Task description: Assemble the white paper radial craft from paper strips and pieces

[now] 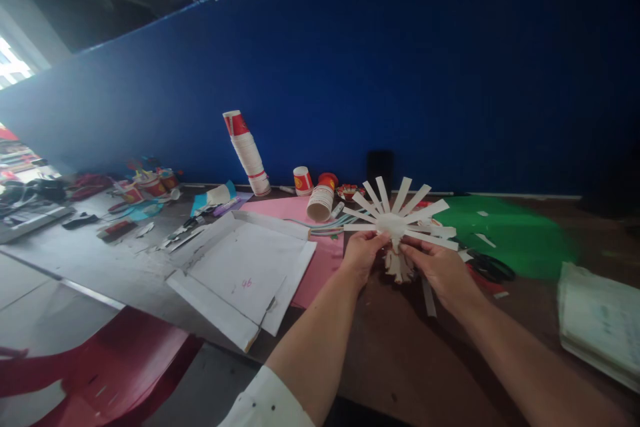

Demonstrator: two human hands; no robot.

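Both hands hold a cut white paper cup, its strips fanned out like rays around a round middle. My left hand pinches it from the left, thumb close to the middle. From the right, my right hand grips just below the middle with fingertips together. A crumpled whitish bundle hangs under the round middle, between the hands; how it is joined cannot be made out. One loose white strip is below my right hand.
A leaning stack of paper cups stands by the blue partition. On the table are an opened white box, pink paper, green paper, scissors and a pile of papers. A red chair sits lower left.
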